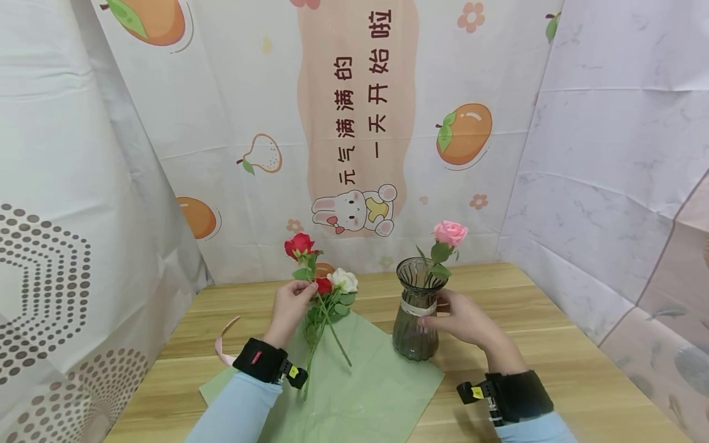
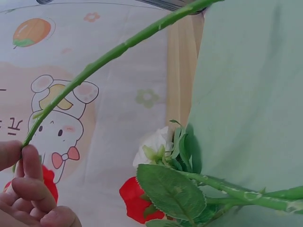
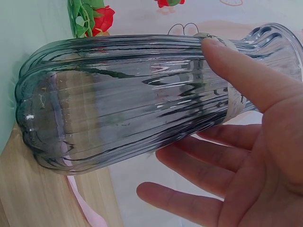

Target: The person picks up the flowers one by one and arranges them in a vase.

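Between thumb and fingertips, my left hand [image 1: 289, 307] pinches the green stem [image 2: 118, 49] of a red rose [image 1: 300, 245], whose bloom points up. Below it, a second red rose [image 1: 323, 285] and a white rose [image 1: 343, 280] lie together on green wrapping paper [image 1: 360, 394]. My right hand [image 1: 471, 320] holds a ribbed, smoky glass vase [image 1: 415, 338] by its right side. In the right wrist view, the thumb [image 3: 222, 54] lies on the label band and other fingers reach behind the glass. One pink rose [image 1: 451, 232] stands in the vase, leaning right.
A pink ribbon [image 1: 224, 351] lies on the wooden table [image 1: 548, 351] at the paper's left edge. Behind the table hangs a printed cloth [image 1: 221, 92]; more cloth [image 1: 609, 154] hangs at the right side and another white sheet [image 1: 55, 154] at the left.
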A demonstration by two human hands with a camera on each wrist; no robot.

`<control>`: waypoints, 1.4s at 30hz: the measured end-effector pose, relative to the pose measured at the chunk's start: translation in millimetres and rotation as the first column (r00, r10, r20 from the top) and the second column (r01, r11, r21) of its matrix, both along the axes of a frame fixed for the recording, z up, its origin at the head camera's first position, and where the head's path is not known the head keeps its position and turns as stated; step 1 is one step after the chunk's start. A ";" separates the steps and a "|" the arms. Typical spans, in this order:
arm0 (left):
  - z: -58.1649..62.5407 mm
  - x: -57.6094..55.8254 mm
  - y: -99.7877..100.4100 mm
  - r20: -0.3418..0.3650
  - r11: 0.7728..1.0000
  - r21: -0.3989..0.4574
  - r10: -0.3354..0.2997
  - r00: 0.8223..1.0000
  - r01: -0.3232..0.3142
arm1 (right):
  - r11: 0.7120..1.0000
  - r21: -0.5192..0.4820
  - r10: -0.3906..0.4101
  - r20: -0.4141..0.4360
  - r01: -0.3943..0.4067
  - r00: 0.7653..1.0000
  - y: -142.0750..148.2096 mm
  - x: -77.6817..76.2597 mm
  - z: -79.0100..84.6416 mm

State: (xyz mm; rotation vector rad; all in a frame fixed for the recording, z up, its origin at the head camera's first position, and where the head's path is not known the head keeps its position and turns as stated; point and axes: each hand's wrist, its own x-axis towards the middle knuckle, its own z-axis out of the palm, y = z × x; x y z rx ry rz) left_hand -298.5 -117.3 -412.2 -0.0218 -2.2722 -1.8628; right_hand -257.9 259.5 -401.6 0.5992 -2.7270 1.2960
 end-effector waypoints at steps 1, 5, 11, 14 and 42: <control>-0.7 0.3 -0.2 -0.003 1.000 0.004 0.008 1.000 -0.007 | 1.000 0.000 -0.004 -0.001 0.004 1.000 -0.2 0.1 0.4; -2.1 1.1 -0.5 -0.009 0.999 0.029 0.031 0.999 -0.031 | 1.000 -0.003 -0.013 -0.008 0.013 1.000 -0.6 0.3 1.8; -3.2 0.4 -0.5 0.021 0.997 0.066 0.041 0.999 -0.042 | 1.000 -0.011 -0.014 -0.004 0.014 1.000 -0.6 0.3 1.8; -3.9 0.5 -0.6 0.034 0.995 0.085 0.049 0.998 -0.052 | 1.000 -0.018 -0.009 -0.001 0.009 1.000 -0.9 0.6 1.8; 13.5 -2.8 0.7 0.021 0.988 0.118 0.097 0.995 -0.099 | 1.000 -0.011 -0.029 0.032 0.029 0.999 -0.3 -0.9 -1.6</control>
